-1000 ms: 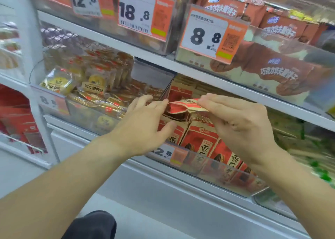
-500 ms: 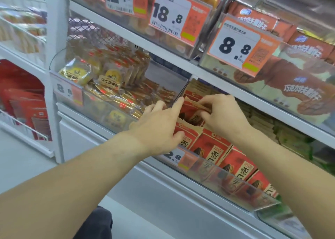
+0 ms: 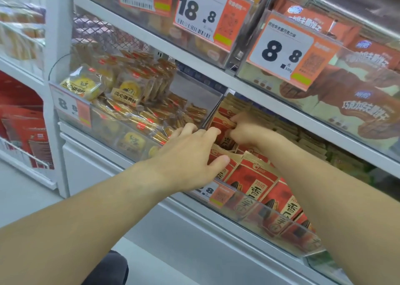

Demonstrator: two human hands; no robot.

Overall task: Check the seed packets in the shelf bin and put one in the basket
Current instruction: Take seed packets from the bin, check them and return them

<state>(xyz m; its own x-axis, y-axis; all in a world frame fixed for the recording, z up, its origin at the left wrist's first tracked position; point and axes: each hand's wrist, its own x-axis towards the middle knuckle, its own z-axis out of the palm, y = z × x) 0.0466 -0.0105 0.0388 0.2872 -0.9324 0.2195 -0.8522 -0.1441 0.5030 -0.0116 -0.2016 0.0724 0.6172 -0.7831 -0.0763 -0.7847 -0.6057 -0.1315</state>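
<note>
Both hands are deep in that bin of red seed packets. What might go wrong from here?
The right hand pinches a red seed packet wedged among tightly packed neighbours; pulling it could drag others up and over the bin's clear front wall. The left hand presses on the front packets, which could crease them. No basket is in view, so a lifted packet might be dropped while the person looks for it.

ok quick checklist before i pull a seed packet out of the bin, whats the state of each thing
1. Right hand pinching a red seed packet at the back of the row: ok.
2. Left hand resting on the front packets, fingers straight: ok.
3. Pinched packet free of its neighbours: cannot tell.
4. Clear bin front upright, packets contained: ok.
5. Basket in view for the drop: not ok, none visible.
</note>
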